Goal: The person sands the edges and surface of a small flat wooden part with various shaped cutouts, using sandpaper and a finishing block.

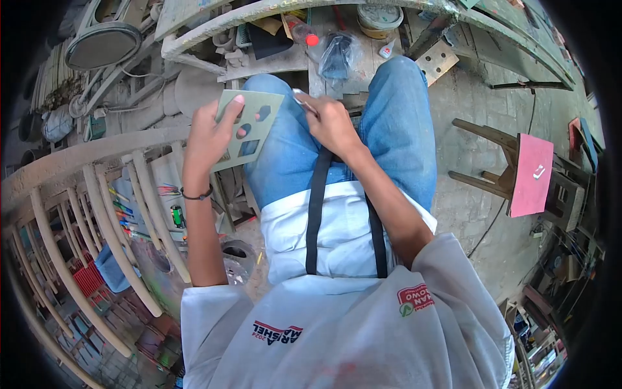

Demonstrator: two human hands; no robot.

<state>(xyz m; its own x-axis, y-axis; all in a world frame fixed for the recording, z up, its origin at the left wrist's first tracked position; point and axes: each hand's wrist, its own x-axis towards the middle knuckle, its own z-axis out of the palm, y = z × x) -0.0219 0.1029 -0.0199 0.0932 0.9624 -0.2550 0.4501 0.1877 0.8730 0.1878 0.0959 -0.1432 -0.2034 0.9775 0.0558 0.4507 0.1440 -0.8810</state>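
Observation:
My left hand (208,135) grips a thin pale-green board (262,105) by its left side, thumb on the front face. Several shapes are cut through the board, among them a hexagon, a round hole and a square, and fingers show through some of the openings. The board is held tilted above my left knee. Just to its right, my right hand (334,126) is closed round a small slim tool (300,97) with a pale tip; its exact kind is too small to tell. The tool appears apart from the board.
Ahead, a low workbench (194,48) holds a lidded tub (380,19), a clear plastic bag (339,57) and a red-capped bottle (303,32). A pink-topped stool (532,172) lies to the right. Slatted wooden rails (97,214) stand on the left, with pens and a green can (177,216) beyond.

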